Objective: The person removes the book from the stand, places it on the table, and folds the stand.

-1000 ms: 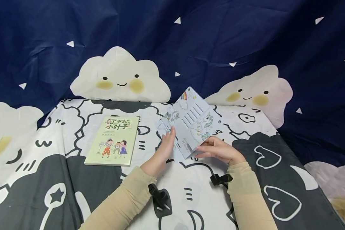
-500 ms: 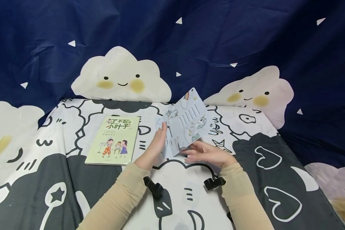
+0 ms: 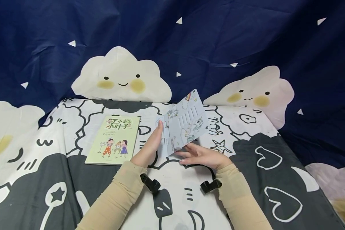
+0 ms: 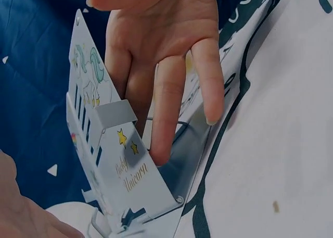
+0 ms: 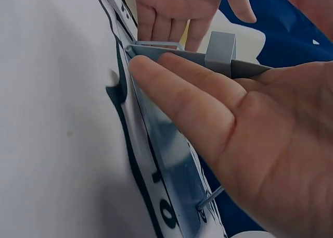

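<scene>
The pale blue unicorn-printed stand (image 3: 174, 137) is between the two hands, right of the middle of the patterned cloth (image 3: 184, 179). Its base plate (image 3: 162, 148) appears to lie on the cloth, while the slotted panel (image 3: 189, 111) rises tilted from it: the fold is on the left, and the panel stretches from a low corner near the hands up and away to the person's right.

Both hands are about equally near. The right hand (image 3: 202, 156) is open, its fingers straight and passing beneath the near lower edge of the panel, gripping nothing. The left hand (image 3: 150, 143) stands beside the fold, over the base plate; the fingers that show are straight, but their tips are hidden. I judge that the angle at the fold is what matters: the right fingers lie under the leaning side, the left hand by the base.

Farther left, well apart from the stand, a green book (image 3: 113, 140) lies flat, cover up; behind everything hangs a navy backdrop (image 3: 172, 38).
</scene>
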The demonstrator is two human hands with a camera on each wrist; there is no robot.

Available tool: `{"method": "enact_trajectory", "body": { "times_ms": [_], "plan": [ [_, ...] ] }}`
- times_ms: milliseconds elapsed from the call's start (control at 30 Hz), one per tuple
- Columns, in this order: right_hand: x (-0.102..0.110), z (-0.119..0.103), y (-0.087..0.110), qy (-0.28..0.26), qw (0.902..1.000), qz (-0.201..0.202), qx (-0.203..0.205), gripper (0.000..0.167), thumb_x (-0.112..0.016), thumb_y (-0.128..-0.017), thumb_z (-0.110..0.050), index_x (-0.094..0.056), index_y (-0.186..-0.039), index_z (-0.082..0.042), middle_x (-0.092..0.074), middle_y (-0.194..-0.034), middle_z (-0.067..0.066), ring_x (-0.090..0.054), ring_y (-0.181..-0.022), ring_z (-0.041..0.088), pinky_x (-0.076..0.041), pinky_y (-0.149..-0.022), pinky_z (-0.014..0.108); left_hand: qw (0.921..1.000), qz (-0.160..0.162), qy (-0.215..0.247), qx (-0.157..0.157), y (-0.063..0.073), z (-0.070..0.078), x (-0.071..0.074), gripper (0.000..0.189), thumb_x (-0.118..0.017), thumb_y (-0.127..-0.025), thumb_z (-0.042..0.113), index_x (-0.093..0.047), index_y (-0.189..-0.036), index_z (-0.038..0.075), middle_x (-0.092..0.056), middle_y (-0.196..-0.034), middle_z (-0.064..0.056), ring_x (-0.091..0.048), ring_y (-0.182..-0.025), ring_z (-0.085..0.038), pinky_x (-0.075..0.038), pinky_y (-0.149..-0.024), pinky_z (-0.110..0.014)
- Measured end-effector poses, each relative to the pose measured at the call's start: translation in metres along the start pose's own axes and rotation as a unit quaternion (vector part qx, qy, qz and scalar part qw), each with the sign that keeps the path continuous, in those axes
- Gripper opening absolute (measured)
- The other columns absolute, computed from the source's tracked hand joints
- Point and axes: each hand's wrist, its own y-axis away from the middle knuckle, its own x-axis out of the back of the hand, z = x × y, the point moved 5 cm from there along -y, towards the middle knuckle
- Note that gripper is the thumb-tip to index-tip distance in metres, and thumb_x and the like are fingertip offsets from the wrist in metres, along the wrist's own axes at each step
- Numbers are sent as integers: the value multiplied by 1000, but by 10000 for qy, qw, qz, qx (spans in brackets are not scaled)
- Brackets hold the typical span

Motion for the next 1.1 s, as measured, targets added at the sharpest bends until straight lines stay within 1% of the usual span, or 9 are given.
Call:
{"method": "enact_trajectory", "body": {
  "times_ms": [167, 300, 367, 467, 600, 700, 867, 967, 1100],
  "plan": [
    [-7, -3, -2, 45, 9999, -138, 5, 80, -60, -96, -3, -10, -158, -13, -14, -167, 8, -27, -150, 28, -19, -122, 48, 9998, -17, -209, 14, 1, 0, 4, 82, -11, -98, 71, -17, -160, 18, -19, -165, -7, -11, -154, -29, -5, -123, -56],
    [-11, -2, -4, -51, 9995, -298, -12, 81, -61, -96, -3, -10, -158, -13, -13, -167, 9, -26, -151, 26, -14, -123, 50, 9995, 31, -282, 137, 1, 0, 8, 81, -13, -98, 69, -15, -160, 17, -18, -165, -8, -11, -154, -30, -7, -123, -56],
    [-13, -2, -4, -56, 9992, -397, 20, 82, -62, -96, -5, -9, -158, -12, -13, -167, 11, -24, -151, 27, -15, -123, 48, 9994, 74, -297, 168, 2, 1, 10, 79, -14, -100, 66, -14, -160, 16, -16, -166, -9, -9, -154, -31, -6, -123, -57],
    [-14, -2, -5, 16, 9987, -502, 105, 84, -64, -96, -8, -7, -158, -10, -11, -167, 12, -23, -152, 28, -24, -121, 41, 9988, 167, -418, 203, 1, 2, 11, 78, -15, -102, 63, -15, -160, 12, -14, -166, -10, -9, -154, -33, -7, -123, -58],
    [-14, -3, -4, 6, 9978, -615, 245, 83, -62, -96, -7, -7, -158, -7, -9, -167, 15, -20, -152, 33, -39, -113, 33, 9976, 304, -589, 210, 1, 2, 11, 78, -17, -102, 64, -24, -158, 10, -23, -164, -13, -19, -152, -35, -16, -121, -58],
    [-12, -3, -4, 133, 9978, -583, 272, 81, -62, -97, -7, -8, -158, -6, -13, -166, 16, -21, -152, 34, -39, -113, 33, 9965, 394, -695, 240, 0, 2, 11, 79, -20, -101, 66, -30, -155, 9, -30, -160, -15, -25, -149, -36, -19, -121, -57],
    [-4, -4, -1, 408, 9986, -302, 158, 79, -63, -97, -12, -13, -158, -3, -23, -163, 18, -24, -150, 35, -36, -116, 39, 9943, 543, -813, 430, 3, 2, 11, 87, -32, -99, 67, -16, -159, 7, -17, -165, -15, -15, -153, -36, -12, -122, -57],
    [3, -4, 2, 458, 9987, -166, 162, 76, -62, -98, -14, -17, -157, 0, -25, -162, 19, -25, -150, 36, -34, -117, 39, 9930, 628, -981, 200, 6, 6, 8, 87, -40, -100, 60, -10, -159, 4, -12, -165, -19, -13, -152, -39, -13, -121, -59],
    [15, -1, 5, 577, 9981, 75, 224, 70, -59, -99, -15, -21, -156, 1, -30, -160, 20, -28, -149, 36, -33, -117, 40, 9893, 659, -1203, -495, 10, 15, 1, 82, -46, -102, 48, -14, -156, -4, -16, -163, -26, -15, -151, -42, -16, -121, -59]
  ]
}}
